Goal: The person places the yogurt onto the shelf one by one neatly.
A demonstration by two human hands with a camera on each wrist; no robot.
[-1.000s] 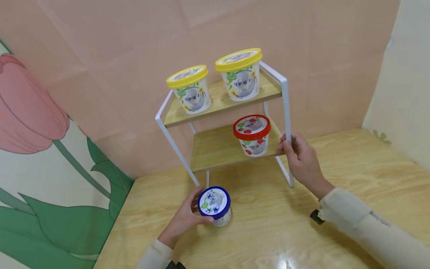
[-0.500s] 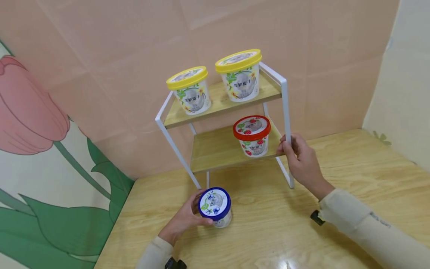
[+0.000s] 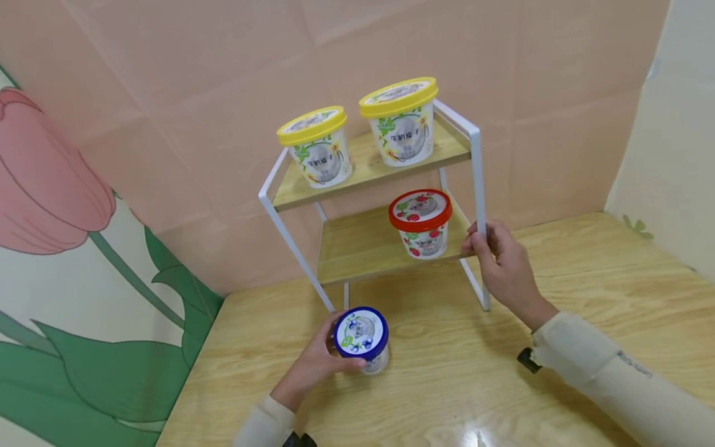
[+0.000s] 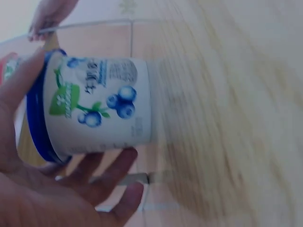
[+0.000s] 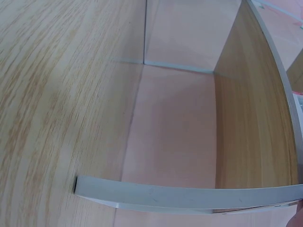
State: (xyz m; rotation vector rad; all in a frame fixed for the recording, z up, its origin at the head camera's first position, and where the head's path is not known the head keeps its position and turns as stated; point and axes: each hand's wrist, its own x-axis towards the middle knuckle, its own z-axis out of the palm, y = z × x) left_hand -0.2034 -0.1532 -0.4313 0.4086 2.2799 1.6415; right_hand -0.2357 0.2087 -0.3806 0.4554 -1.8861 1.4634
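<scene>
My left hand [image 3: 315, 363] holds a blue-lidded ice cream tub [image 3: 362, 333] near the rack's front left foot, thumb on one side and fingers on the other. Blueberries are printed on its white wall in the left wrist view. On the right, my other hand [image 3: 505, 267] pinches the front right post of a two-tier rack [image 3: 352, 245] at lower-board height. A red-lidded strawberry tub [image 3: 421, 214] stands on that lower board. The upper board carries two yellow-lidded tubs [image 3: 323, 158]. In the right wrist view only a fingertip [image 5: 297, 218] shows beside the white frame [image 5: 189, 197].
The rack stands on a wood-grain table [image 3: 447, 379]. Behind it rises a pink wall covering [image 3: 212, 124]. A wall with a printed tulip [image 3: 50, 180] borders the left side, and a pale wall [image 3: 676, 149] borders the right.
My left hand and the blue-lidded tub have shifted slightly to the right, and the lid's print has turned a little. My right hand keeps its grip on the rack's post.
</scene>
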